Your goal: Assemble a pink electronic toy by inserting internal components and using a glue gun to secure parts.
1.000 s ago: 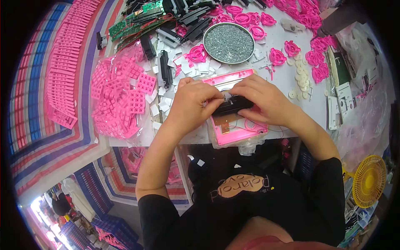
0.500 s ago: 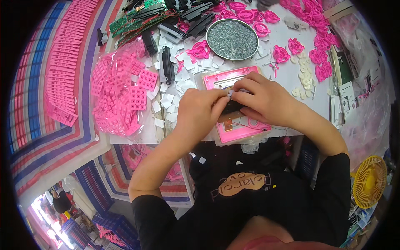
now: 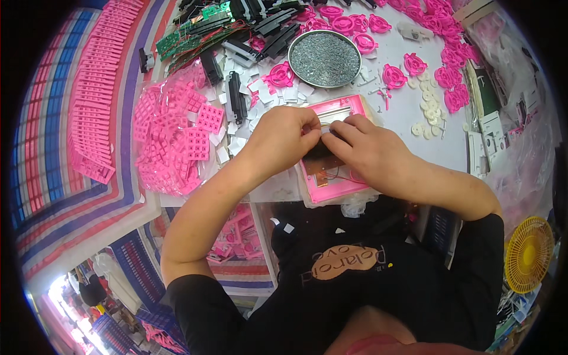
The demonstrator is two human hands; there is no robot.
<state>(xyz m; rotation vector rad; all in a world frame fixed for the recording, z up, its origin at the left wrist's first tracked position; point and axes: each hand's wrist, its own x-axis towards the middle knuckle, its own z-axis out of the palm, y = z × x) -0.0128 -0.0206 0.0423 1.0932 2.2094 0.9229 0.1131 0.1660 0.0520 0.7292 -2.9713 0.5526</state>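
Observation:
A pink rectangular plastic frame [image 3: 336,193] lies in front of me at the table's near edge, with a dark part and thin wires inside it. Over its middle, my left hand [image 3: 283,137] and my right hand [image 3: 373,151] meet at the fingertips. Between them a small whitish piece [image 3: 325,129] shows, too small to name its kind. My left thumb and forefinger are pinched at its left side. The right fingers are curled against it from the other side. Both hands cover much of the frame's centre.
Behind the frame stands a round metal dish of screws [image 3: 325,58]. Loose white squares [image 3: 238,145] and a bag of pink button pads [image 3: 174,130] lie left. Pink rings [image 3: 394,77] and white discs [image 3: 431,106] lie right. Black parts and green circuit boards [image 3: 168,44] are piled at the back.
My left hand has turned, its wrist and elbow shifting left, with the fingers more curled. The frame has tilted slightly, and the right hand has stayed near the whitish piece.

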